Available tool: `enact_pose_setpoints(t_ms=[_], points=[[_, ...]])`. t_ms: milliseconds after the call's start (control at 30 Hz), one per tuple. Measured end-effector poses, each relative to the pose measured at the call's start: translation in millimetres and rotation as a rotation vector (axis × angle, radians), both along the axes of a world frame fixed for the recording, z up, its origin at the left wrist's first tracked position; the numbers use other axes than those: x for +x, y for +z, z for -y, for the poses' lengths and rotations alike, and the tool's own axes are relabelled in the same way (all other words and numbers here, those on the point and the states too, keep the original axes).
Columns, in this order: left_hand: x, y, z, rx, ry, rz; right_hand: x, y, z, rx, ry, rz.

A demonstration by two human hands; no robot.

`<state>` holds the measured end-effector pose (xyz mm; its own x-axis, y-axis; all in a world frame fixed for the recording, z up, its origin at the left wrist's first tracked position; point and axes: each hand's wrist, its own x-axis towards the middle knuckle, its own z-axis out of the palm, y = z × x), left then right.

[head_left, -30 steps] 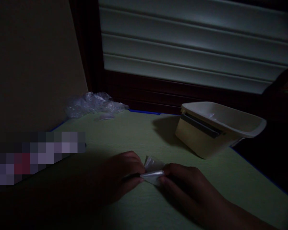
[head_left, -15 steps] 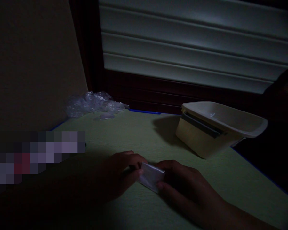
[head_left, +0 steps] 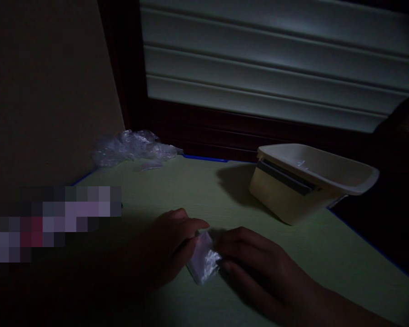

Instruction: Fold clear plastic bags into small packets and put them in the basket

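Note:
A small, shiny clear plastic packet [head_left: 203, 261] is between my two hands, low in the middle of the view. My left hand [head_left: 177, 243] has thumb and fingers around the packet's left side and upper corner. On the other side, my right hand [head_left: 255, 263] has its thumb and fingertips closed at the packet's right edge. The packet is tilted just over the pale green table [head_left: 197, 190]. What is inside it is too dark to make out.
A cream plastic bin [head_left: 286, 195] with a dark strip stands at the right. Crumpled clear plastic [head_left: 132, 147] lies at the back left by the wall. A pixelated object [head_left: 77, 215] is at the left. Behind the table is a slatted shutter [head_left: 259, 63].
The packet has turned and moved slightly down and left, and a crinkled, shiny part now shows. My left index finger has lifted from its top. My right fingers have shifted along its edge.

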<state>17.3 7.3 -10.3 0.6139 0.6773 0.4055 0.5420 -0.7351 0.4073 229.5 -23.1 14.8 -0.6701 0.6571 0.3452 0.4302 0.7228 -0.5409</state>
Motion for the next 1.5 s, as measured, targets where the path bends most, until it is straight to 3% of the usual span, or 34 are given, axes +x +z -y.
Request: enact_pose_setpoints(t_ms=[133, 300, 567, 767, 900, 1233, 1500], points=[[1.6, 6.0, -3.5, -0.011, -0.037, -0.013, -0.5, 1.6, 2.5, 0.161, 0.023, 0.088], [-0.7, 4.4, -7.0, 0.023, -0.009, -0.078, -1.2, 0.5, 2.7, 0.24, 0.036, 0.166], [0.8, 9.1, -5.5, 0.036, 0.037, -0.235, -3.7, 2.8, 2.7, 0.125, 0.024, 0.291], [3.3, 14.4, 5.2, 0.134, 0.208, -0.189, -3.2, 2.8, 4.2, 0.14, -0.006, 0.319], [4.7, 17.8, 8.9, 0.16, 0.237, -0.251, -2.3, 3.1, 4.8, 0.143, -0.01, 0.328], [3.8, 13.7, 4.6, -0.009, 0.187, -0.06, 0.5, 3.0, 2.9, 0.098, -0.051, 0.214], [-1.1, 5.4, 3.6, -0.182, -0.049, 0.187, -2.1, -8.1, -0.3, -0.156, -0.168, -0.162]])
